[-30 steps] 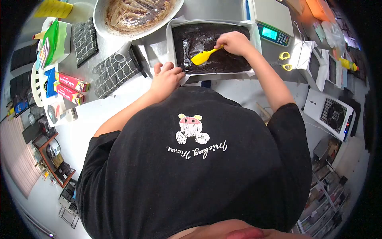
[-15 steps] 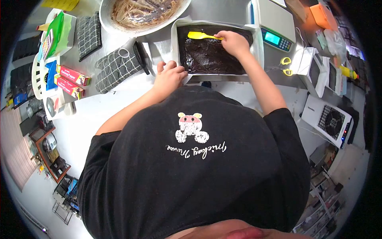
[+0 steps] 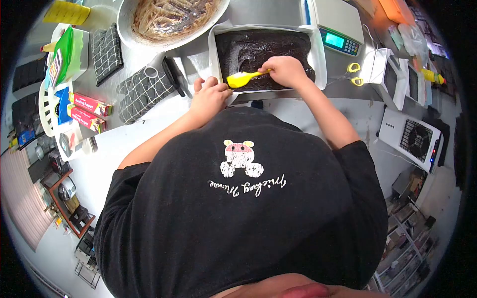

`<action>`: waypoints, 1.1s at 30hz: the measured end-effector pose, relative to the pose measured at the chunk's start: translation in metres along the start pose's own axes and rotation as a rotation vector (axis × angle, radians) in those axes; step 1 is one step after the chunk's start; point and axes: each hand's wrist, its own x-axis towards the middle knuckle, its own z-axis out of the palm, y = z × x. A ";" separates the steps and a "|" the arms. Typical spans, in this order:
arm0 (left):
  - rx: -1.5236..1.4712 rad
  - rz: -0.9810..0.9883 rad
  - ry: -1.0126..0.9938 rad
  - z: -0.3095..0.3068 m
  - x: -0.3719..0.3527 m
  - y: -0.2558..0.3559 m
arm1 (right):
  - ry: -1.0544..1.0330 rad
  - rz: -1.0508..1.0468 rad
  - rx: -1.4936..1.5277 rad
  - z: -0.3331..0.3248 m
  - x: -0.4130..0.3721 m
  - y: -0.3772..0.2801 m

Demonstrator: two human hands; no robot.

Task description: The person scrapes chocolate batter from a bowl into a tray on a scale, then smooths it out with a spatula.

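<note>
My right hand (image 3: 285,72) is closed around the handle of a yellow spatula (image 3: 242,79). The spatula's blade rests on dark brown batter (image 3: 278,43) at the near left corner of a rectangular baking pan (image 3: 318,57) lined with white paper. At that same corner, my left hand (image 3: 208,97) has its fingers curled over the pan's edge, close to the blade. The batter lies as a glossy, uneven layer across the pan. Part of its right side is hidden by my right hand.
A large bowl (image 3: 125,30) smeared with batter stands at the back left. Left of the pan lie a checked oven mitt (image 3: 149,97), a checked pad (image 3: 106,53) and baking paper boxes (image 3: 88,111). A digital scale (image 3: 338,22) and yellow-handled scissors (image 3: 354,74) are on the right.
My right hand has drawn the spatula from the far part of the pan toward the near left corner. My left hand stays at the pan's edge. The view has shifted slightly.
</note>
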 end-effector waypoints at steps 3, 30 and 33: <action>0.002 0.004 0.017 0.002 0.001 -0.001 | 0.165 0.022 0.009 -0.007 0.013 0.007; 0.001 0.025 -0.162 -0.009 0.008 -0.007 | 0.179 0.437 -0.044 -0.018 -0.045 0.034; -0.077 0.033 -0.069 -0.004 0.008 -0.009 | 0.184 0.535 -0.077 -0.028 -0.062 0.046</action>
